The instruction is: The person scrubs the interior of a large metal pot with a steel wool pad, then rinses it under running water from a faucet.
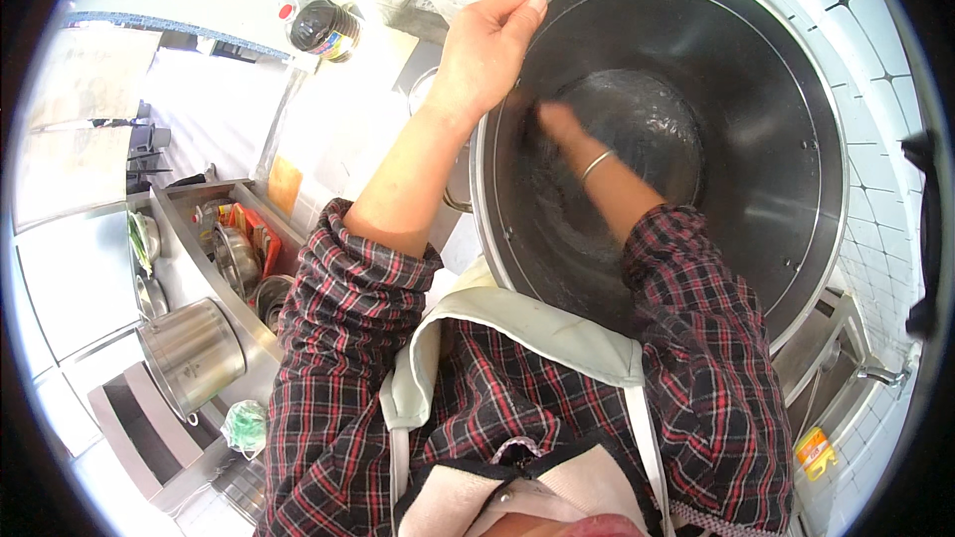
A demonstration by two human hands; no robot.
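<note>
A large, deep stainless steel stockpot (761, 127) is tipped so that its mouth faces me. My left hand (489, 45) grips its upper left rim, thumb over the edge. Down inside the pot is my right hand (563, 125), blurred and close to the left part of the inner wall and bottom. Whether its fingers hold anything is hidden by the blur. A bangle circles the right wrist. Wet, shiny patches show on the pot's bottom (634, 142). One loop handle (456, 198) sticks out on the pot's left side.
Left of me, a steel counter unit (261, 321) bears metal bowls (237, 257), a red basket (257, 235) and a steel pot (192, 354). A jug of dark liquid (324, 28) stands at the upper left. A tap (884, 373) and a yellow bottle (815, 453) are at the right, beside the tiled wall (869, 156).
</note>
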